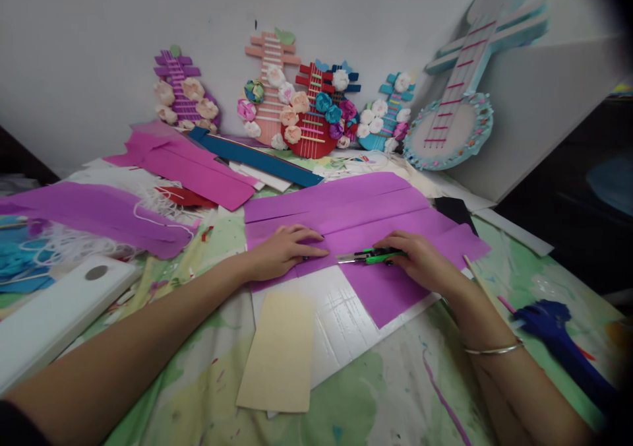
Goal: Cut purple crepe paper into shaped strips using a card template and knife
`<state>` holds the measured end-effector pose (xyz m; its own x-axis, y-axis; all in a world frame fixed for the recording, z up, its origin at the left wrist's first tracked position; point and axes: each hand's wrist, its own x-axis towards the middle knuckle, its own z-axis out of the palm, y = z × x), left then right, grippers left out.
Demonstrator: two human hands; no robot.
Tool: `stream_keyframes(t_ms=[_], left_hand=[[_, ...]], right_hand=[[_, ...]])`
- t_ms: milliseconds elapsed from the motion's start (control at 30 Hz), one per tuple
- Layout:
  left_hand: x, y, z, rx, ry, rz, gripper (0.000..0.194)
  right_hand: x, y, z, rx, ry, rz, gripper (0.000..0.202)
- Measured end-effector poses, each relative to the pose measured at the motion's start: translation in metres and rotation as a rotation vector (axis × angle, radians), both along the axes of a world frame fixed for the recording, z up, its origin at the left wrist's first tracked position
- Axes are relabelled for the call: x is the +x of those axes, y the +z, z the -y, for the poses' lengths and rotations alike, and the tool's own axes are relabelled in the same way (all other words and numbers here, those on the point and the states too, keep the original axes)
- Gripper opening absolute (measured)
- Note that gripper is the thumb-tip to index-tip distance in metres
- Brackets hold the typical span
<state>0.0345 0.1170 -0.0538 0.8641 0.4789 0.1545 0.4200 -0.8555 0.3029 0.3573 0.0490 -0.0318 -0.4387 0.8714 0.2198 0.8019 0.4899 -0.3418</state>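
While resting the left hand point(279, 253) on the paper point(366, 214) mid-frame with fingers loosely spread, pinches the cutter point(372, 256) just right of centre in the right hand point(413, 256). Treat the paper as light, limp and easily torn, best pinned flat; take the stiffer cutter by its handle point(383, 256).

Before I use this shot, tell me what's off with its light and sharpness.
In the head view, the light is dim and greyish; in the head view, the white board shows pale glare; in the head view, dark blur shades the right-hand corners, and the blue tool looks soft; in the head view, the cutter is readable.
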Motion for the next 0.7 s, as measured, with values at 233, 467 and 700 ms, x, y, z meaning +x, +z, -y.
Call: stream_keyframes(t_ms=[233,467,700], left_hand=[[0.000,0.001,0.000,-0.021,-0.006,0.019,0.044],[0.000,-0.001,-0.001,-0.026,0.004,0.015,0.044],[0.000,-0.002,-0.001,-0.017,0.003,0.012,0.045]], right_hand=[[0.003,0.000,0.003,-0.003,-0.022,-0.020,0.041],[-0.002,0.000,0.002,0.005,-0.015,-0.003,0.038],[-0.009,0.002,0.003,0.008,-0.006,0.018,0.040]])
